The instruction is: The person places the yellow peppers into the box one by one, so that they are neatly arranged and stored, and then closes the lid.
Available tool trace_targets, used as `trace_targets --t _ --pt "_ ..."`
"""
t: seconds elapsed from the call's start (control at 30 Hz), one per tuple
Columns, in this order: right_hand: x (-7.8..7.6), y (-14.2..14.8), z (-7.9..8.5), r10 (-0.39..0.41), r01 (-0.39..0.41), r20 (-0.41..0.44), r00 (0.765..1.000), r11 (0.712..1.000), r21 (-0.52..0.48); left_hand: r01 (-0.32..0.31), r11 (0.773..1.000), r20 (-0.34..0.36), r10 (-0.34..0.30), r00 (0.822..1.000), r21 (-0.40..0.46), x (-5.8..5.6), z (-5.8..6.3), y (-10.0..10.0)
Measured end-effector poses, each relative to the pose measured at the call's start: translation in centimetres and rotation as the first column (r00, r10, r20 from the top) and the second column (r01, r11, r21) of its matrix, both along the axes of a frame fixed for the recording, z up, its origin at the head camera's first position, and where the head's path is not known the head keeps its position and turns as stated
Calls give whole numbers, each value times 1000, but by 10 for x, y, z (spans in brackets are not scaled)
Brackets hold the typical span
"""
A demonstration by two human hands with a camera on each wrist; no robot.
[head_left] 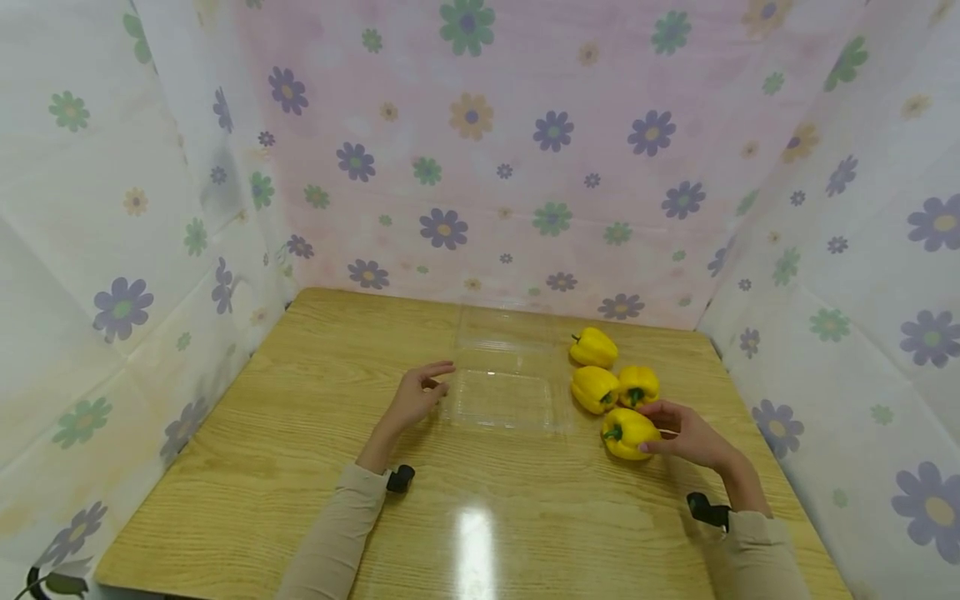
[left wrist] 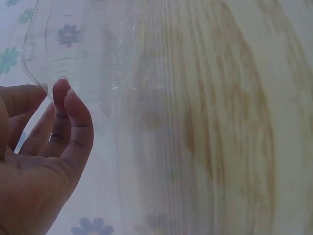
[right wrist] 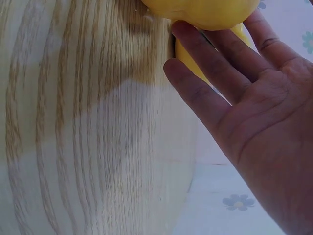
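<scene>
On the near right of the table, my right hand (head_left: 692, 435) has its thumb and fingers on opposite sides of the nearest yellow bell pepper (head_left: 624, 434), whose green stem points left. The right wrist view shows fingers (right wrist: 210, 63) extended against the underside of this pepper (right wrist: 205, 12). My left hand (head_left: 415, 396) is at the left edge of a clear plastic clamshell container (head_left: 501, 400), which lies with its lid (head_left: 504, 327) folded back. From the left wrist, loosely bent fingers (left wrist: 73, 125) and the thumb tip show right at the rim of the container (left wrist: 85, 54).
Behind the held pepper sit three more yellow bell peppers: one at the back (head_left: 595, 347), one in the middle (head_left: 595, 389) and one to its right (head_left: 639, 384). Flower-patterned cloth (head_left: 510, 150) hangs around the back and sides of the wooden table (head_left: 300, 417).
</scene>
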State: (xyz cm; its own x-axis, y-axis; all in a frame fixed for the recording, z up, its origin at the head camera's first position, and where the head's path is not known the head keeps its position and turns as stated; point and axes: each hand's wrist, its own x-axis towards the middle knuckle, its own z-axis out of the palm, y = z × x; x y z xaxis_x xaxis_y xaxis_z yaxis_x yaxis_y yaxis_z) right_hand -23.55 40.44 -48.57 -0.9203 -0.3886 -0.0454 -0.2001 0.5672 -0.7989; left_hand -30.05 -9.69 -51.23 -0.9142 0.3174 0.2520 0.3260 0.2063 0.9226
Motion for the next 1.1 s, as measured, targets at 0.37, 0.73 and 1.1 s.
trace_targets --t 0.37,0.73,1.1 --pt "-2 2 -3 -22 21 16 1000 998 51 -11 989 93 -2 996 146 2 -1 3" --pt "0 1 -13 -38 38 3 999 999 17 -94 979 154 66 986 180 3 -2 10" --pt "0 -4 -15 -28 31 -44 999 998 60 -92 980 169 62 984 175 4 -3 10"
